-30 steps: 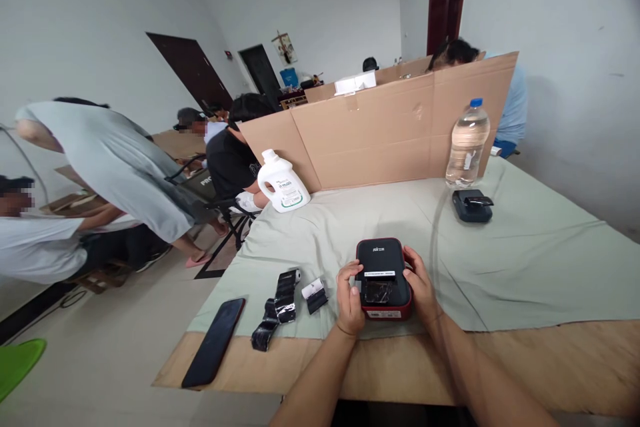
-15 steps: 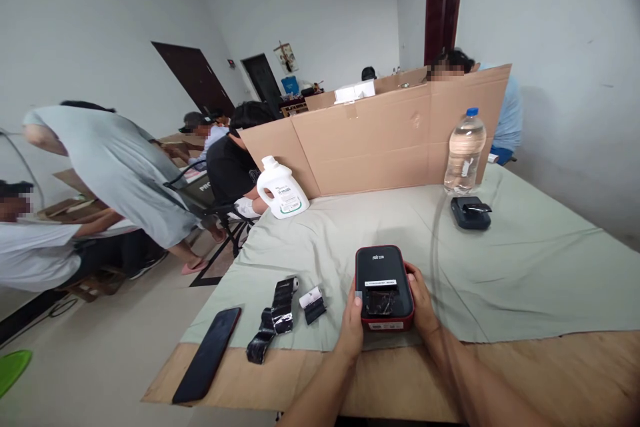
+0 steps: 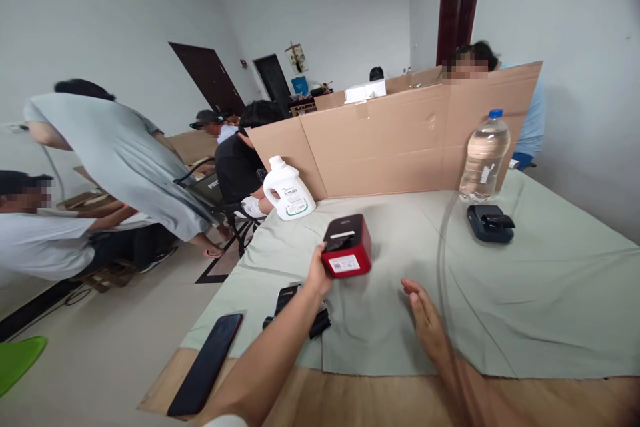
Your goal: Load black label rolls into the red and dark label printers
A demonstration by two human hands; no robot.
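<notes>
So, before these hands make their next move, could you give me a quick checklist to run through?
1. Left hand gripping the red and black box: ok, it holds the box's near left corner.
2. Right hand off the box: ok, it is open and apart from it.
3. Box lifted off the cloth: cannot tell from this angle.
4. Black strips fully visible: not ok, the left forearm hides part of them.
5. Phone well back from the table's edge: not ok, its near end is right there.
6. Water bottle standing with its cap on: ok.
</notes>
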